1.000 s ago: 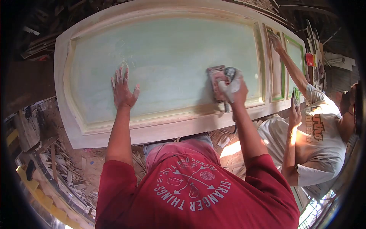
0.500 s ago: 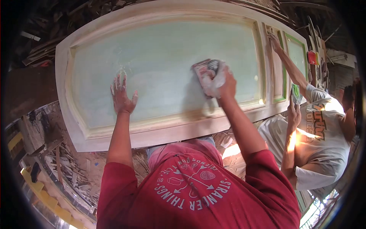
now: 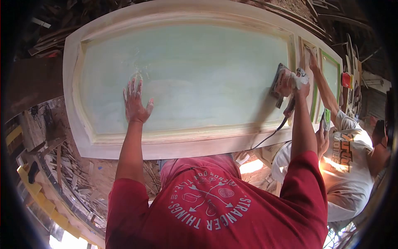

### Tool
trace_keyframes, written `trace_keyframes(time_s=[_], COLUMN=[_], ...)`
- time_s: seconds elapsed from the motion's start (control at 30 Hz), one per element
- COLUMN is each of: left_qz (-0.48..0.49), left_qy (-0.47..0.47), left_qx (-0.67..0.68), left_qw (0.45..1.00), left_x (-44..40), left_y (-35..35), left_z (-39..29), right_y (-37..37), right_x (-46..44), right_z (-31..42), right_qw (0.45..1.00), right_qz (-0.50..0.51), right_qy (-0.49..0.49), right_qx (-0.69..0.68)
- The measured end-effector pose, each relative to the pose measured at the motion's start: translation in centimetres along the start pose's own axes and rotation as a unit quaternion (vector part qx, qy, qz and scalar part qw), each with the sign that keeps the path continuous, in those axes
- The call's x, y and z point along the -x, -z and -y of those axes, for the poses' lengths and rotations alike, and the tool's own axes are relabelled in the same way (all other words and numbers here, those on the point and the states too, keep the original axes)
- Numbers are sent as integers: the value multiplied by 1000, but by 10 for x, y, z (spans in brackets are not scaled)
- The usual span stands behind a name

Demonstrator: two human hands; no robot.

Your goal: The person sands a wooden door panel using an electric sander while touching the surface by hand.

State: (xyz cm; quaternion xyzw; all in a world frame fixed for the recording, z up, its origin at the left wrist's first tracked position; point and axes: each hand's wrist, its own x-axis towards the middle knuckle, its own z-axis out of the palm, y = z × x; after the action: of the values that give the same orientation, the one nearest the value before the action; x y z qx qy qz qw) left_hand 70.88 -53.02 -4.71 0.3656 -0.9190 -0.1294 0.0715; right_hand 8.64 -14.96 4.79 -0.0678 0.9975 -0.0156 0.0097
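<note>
A large wooden door (image 3: pixel 186 91) with a pale green panel and raised moulding lies before me. My left hand (image 3: pixel 137 103) rests flat on the panel's left part, fingers spread and dusty. Light scuff marks show just beyond its fingertips. My right hand (image 3: pixel 302 83) is wrapped round a dusty electric sander (image 3: pixel 284 83), near the moulding at the panel's right end. The sander looks tilted, and I cannot tell whether its pad touches the panel. Its dark cord (image 3: pixel 271 135) hangs over the door's near edge.
At the right, a co-worker (image 3: pixel 348 166) in a grey shirt reaches one hand (image 3: pixel 314 62) to the door's narrow panels and holds a green-and-white item (image 3: pixel 326 118) in the other. A red container (image 3: pixel 346 80) stands beyond. Wood scraps (image 3: pixel 78 178) litter the floor at left.
My right hand has moved the sander rightward across the panel, from near its middle to the right-hand moulding. The cord has come into view. My left hand stays flat in place.
</note>
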Motion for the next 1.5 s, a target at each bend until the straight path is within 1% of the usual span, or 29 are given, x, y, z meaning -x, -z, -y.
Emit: trace_keyframes(time_s=[0.1,0.2,0.3,0.37,0.47,0.53,0.6,0.7,0.73,0.83,0.87,0.97,1.07,1.13,1.23,1.33,1.43,1.5], left_qz=[5,8,13,11,9,9,10,11,11,11,9,6,2,3,6,-5,-4,4], left_qy=[5,1,6,6,4,2,0,-4,-2,0,0,1,-2,0,3,-8,-7,3], left_qx=[-3,-8,-16,-19,-22,-23,-27,-18,-23,-28,-24,-21,-22,-23,-19,-9,-4,-3], left_qw=[1000,1000,1000,1000,1000,1000,1000,1000,1000,1000,1000,1000,1000,1000,1000,1000,1000,1000], left_x=[1,1,0,0,-2,-3,-2,-2,-3,0,-1,-1,-2,-3,-3,-4,-4,-4], left_y=[-1,1,2,2,0,-2,0,1,0,-1,-2,-2,-3,-2,-1,-2,-2,-1], left_z=[1,0,-2,-3,-3,-5,-4,-5,-5,-2,-3,-3,-2,-3,-5,-4,-3,-3], right_y=[13,12,-2,-27,-56,-58,-15,18,10,-38,-38,-34,-33,-4,-6,2,-21,-16], right_x=[8,25,54,62,74,97,137,164,162,130,120,79,34,25,-13,-42,-86,-92], right_z=[42,97,144,169,212,238,270,308,303,284,275,249,210,196,153,129,87,82], right_qw=[998,995,987,978,964,951,931,937,925,924,928,957,975,984,988,994,996,998], right_qz=[21,43,15,-6,-3,-9,-2,24,32,-9,-9,8,32,40,60,50,16,2], right_qy=[16,80,135,178,230,260,295,309,318,253,241,229,175,150,119,70,71,56], right_qx=[-59,-40,-86,-105,-135,-166,-217,-163,-204,-286,-283,-176,-133,-88,-75,-60,-45,-19])
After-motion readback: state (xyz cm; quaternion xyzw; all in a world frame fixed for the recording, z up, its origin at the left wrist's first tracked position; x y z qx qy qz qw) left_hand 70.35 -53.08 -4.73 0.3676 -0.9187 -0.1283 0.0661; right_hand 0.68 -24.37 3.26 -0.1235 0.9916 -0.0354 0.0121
